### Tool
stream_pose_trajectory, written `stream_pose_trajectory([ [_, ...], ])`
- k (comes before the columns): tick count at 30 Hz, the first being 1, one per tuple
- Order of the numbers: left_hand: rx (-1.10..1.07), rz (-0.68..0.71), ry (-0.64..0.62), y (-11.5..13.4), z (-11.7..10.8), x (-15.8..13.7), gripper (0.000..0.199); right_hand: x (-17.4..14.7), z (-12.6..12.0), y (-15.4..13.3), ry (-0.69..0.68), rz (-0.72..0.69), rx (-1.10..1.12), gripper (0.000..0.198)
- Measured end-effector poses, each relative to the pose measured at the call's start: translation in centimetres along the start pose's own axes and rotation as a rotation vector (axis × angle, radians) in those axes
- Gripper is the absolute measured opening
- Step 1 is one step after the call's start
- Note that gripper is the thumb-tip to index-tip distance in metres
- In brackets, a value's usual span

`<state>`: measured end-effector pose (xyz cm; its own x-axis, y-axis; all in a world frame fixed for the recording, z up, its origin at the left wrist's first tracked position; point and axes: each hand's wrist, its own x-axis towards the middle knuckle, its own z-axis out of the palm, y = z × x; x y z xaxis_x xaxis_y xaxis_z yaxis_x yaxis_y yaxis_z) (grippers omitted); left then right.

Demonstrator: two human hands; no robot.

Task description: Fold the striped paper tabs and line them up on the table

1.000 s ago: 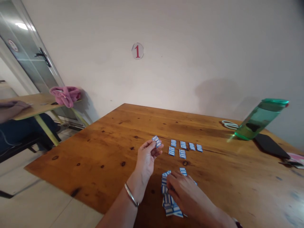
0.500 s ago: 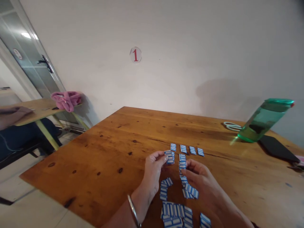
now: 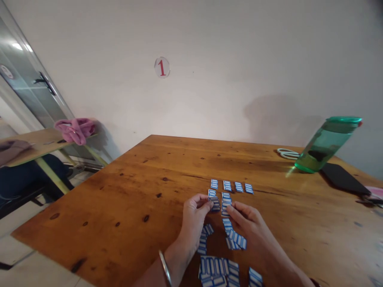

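Small white cards with blue borders lie in front of me on the wooden table (image 3: 119, 191). My left hand (image 3: 194, 217), with a bangle at its wrist, pinches a blue-bordered card (image 3: 214, 204) between thumb and finger, low over a short column of such cards. To the right stands a longer card column (image 3: 226, 197), and my right hand (image 3: 249, 221) has thumb and fingertips closed on its right edge. Above both columns runs a row of cards (image 3: 238, 187). Nearer me are overlapping cards (image 3: 237, 239) and a larger card cluster (image 3: 214, 265).
A tilted green bottle (image 3: 327, 145) stands at the right on a dark flat case (image 3: 344, 179), beside a coiled white cable (image 3: 287, 154). A wall (image 3: 209, 99) bounds the table's far side. At left, another table holds a pink cloth (image 3: 76, 129); a seated person's leg (image 3: 32, 173) shows below.
My left hand has brought its card slightly nearer me, uncovering the card above it. My right fingers have shifted a little up along the right column. The view has turned slightly right.
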<state>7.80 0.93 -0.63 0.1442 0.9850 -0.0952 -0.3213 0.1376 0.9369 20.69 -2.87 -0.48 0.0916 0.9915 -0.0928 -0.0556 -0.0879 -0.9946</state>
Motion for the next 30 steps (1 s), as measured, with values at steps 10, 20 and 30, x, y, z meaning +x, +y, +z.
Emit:
stream_pose_trajectory([
  [10, 0.119, 0.01, -0.007, -0.66, -0.05, 0.19, 0.007, 0.28, 0.45, 0.51, 0.141, -0.137, -0.129, 0.03],
  [20, 0.091, -0.074, -0.077, -0.22, 0.47, -0.5, 0.012, -0.01, 0.28, 0.19, 0.063, -0.039, 0.051, 0.028],
  [30, 0.018, -0.2, -0.084, -0.21, 0.58, -0.56, 0.021, 0.0, 0.27, 0.87, 0.042, 0.036, 0.23, 0.024],
])
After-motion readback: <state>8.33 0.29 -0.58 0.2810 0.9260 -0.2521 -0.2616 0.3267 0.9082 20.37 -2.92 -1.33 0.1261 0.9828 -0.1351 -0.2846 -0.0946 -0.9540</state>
